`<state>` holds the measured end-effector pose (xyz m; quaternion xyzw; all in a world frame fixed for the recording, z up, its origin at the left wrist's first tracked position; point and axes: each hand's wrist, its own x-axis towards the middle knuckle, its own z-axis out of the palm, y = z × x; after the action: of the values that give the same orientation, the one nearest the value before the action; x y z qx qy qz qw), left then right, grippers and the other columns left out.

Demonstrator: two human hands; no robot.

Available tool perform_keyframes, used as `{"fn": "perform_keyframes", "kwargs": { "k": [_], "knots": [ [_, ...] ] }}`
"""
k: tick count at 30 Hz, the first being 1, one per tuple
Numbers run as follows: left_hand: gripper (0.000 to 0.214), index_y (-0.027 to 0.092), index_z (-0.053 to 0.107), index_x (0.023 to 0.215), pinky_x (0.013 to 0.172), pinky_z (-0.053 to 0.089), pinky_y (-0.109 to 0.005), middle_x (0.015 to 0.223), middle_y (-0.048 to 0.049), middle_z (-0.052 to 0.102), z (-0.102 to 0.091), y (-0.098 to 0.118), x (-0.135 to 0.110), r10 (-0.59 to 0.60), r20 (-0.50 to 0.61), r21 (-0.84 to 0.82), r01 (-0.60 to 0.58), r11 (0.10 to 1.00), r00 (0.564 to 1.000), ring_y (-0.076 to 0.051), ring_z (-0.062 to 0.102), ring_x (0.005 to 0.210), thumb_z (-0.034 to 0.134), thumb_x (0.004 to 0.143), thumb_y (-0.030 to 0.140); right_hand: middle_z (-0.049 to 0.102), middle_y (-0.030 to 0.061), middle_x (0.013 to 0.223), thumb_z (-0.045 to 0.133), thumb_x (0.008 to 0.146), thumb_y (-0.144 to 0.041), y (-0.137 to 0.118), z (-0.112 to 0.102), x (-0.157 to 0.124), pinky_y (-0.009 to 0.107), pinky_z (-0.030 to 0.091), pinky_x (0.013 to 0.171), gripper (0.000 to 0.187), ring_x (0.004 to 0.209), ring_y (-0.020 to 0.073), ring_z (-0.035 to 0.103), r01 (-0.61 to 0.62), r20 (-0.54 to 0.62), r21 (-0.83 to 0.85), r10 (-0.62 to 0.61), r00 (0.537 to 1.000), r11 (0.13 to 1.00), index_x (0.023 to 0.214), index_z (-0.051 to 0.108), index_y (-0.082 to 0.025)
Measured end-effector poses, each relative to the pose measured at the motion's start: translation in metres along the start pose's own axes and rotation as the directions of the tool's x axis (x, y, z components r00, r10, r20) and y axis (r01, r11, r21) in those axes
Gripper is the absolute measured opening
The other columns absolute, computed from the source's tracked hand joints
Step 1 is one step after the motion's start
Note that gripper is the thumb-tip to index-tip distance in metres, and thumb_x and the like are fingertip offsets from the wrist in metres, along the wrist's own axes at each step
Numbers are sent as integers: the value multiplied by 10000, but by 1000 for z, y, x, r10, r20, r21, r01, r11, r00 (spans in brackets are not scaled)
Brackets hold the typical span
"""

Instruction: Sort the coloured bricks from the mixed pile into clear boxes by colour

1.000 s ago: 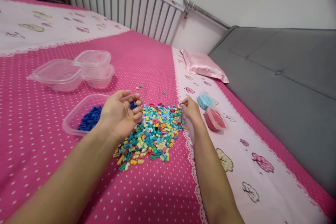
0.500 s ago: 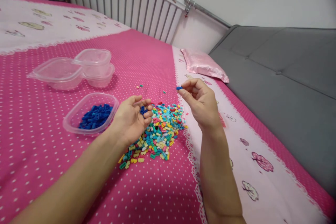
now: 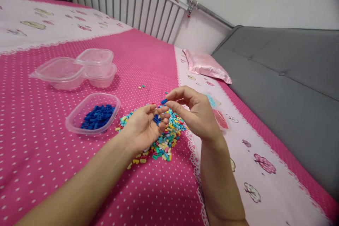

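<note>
My left hand is palm up and cupped, its fingers curled around a few small blue building bricks. Just above its fingertips is my right hand, with thumb and forefinger closed at the tips on another blue brick. Under both hands lies a heap of small multicoloured bricks, partly hidden by my left hand. To the left, a clear plastic tub holds many blue bricks.
Lidded clear tubs stand farther back on the left. Bags of light blue and red pieces lie partly behind my right hand. A pink pillow rests near the grey headboard. Everything lies on a pink dotted bedspread.
My right hand has moved left and down with its blue brick, to just above my left hand. My left hand has shifted right over the heap, still holding blue bricks.
</note>
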<state>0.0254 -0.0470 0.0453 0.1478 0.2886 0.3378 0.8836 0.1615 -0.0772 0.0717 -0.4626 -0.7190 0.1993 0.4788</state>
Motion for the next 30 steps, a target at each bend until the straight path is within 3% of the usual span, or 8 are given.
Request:
{"fn": "perform_keyframes", "kwargs": {
  "k": [5,7,12,15,18,22,26,30],
  "knots": [
    [251,115,497,761,302,239,-110,602,-17,477,-2,7,-2,-35,34,23,34,999,999,-49,403,416,291,904,104,669,5,837,564,816,-191,17,-6,5,267,493,723,97,772,116,619,-66,-159,-75,53,986,995,875,641,-185],
    [259,134,469,711,296,199,-119,586,7,441,-3,12,-4,10,7,45,-11,999,1000,-36,350,387,297,899,93,684,17,839,550,806,-166,32,-8,8,278,494,728,125,763,124,627,-134,-184,-171,102,978,976,882,648,-176],
    [292,166,424,649,300,179,-147,511,56,328,-7,28,-7,223,-72,52,-220,974,972,-39,280,346,310,918,154,716,50,970,530,800,-132,76,2,11,328,477,861,242,912,176,648,-307,-13,-532,355,935,789,981,680,-190],
    [319,172,416,634,301,162,-157,473,70,276,-9,35,-9,273,-82,49,-270,962,959,-39,250,327,309,934,192,677,57,1140,525,823,-164,93,15,11,325,431,957,328,1084,198,601,-244,135,-658,430,892,712,1123,649,-210],
    [334,173,416,631,303,148,-160,452,76,259,-10,37,-10,281,-79,47,-278,960,957,-38,242,317,303,943,211,636,49,1225,476,840,-143,97,22,10,307,400,990,380,1159,198,559,-128,271,-700,428,862,702,1177,632,-228],
    [341,174,418,634,308,152,-165,445,75,269,-10,36,-10,266,-64,37,-265,964,962,-39,250,313,295,949,221,715,37,1028,451,843,-148,87,19,11,291,450,873,308,991,196,634,-208,200,-730,495,845,651,972,714,-242],
    [344,173,415,632,311,154,-166,441,74,269,-10,36,-10,271,-71,30,-269,963,960,-39,251,315,295,950,227,714,57,984,461,830,-130,83,20,12,303,445,847,283,963,210,629,-265,87,-744,481,872,614,931,713,-210],
    [348,171,418,630,311,157,-165,441,71,267,-9,37,-10,274,-76,33,-273,962,959,-39,248,317,290,949,220,668,82,1099,462,875,-168,97,33,13,289,396,939,307,1047,187,576,-160,116,-718,343,932,677,1108,662,-182]
  ]
}}
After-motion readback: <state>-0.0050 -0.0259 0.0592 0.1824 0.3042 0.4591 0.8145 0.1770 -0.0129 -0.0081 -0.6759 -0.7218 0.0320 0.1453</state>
